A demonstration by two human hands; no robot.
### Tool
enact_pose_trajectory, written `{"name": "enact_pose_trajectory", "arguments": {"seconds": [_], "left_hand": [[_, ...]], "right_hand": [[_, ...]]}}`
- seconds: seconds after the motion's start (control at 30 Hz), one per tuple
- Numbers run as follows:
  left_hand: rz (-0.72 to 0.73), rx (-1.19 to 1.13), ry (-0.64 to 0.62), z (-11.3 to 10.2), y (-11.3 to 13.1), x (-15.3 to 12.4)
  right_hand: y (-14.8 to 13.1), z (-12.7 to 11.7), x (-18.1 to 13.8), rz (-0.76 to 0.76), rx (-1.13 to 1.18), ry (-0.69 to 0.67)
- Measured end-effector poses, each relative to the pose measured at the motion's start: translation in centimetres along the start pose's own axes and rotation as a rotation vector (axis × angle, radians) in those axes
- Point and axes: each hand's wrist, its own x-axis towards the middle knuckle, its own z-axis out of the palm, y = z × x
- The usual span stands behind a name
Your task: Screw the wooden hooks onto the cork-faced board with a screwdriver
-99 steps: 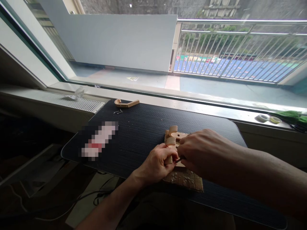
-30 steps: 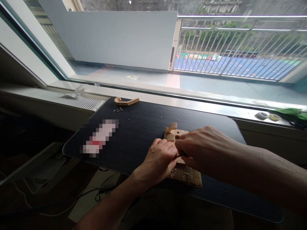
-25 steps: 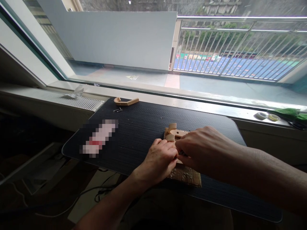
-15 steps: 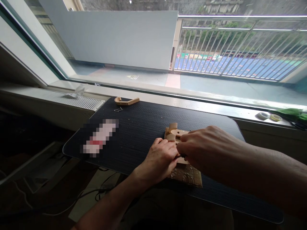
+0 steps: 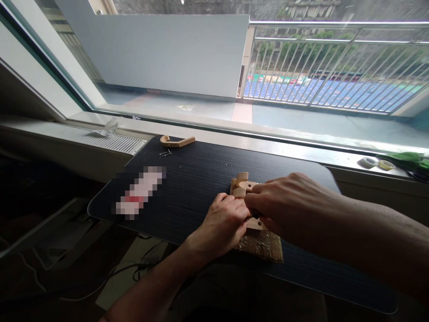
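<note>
Several curved wooden hooks lie on a piece of brown cardboard near the front of a black ribbed mat. My left hand is closed around one of the hooks, pressing it onto the cardboard. My right hand reaches across from the right, its fingers pinched together over the same hook. What the right fingers pinch is hidden between the two hands.
One more wooden hook lies at the mat's far left edge, with small dark screws beside it. A blurred-out object rests on the mat's left side. Tape rolls and green material sit on the windowsill at right.
Both hands stay on the wooden hooks. My right hand has shifted slightly up and back, and a little more of the hook under it shows near the cardboard.
</note>
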Motion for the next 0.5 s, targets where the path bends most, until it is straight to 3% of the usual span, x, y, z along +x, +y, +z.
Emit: {"name": "enact_pose_trajectory", "arguments": {"seconds": [0.13, 0.5], "left_hand": [[0.002, 0.002, -0.003, 0.2, 0.0, 0.0], [0.013, -0.022, -0.017, -0.1, -0.1, -0.1]], "right_hand": [[0.1, 0.2, 0.4, 0.024, -0.037, -0.029], [0.6, 1.3, 0.3, 0.022, -0.017, 0.053]]}}
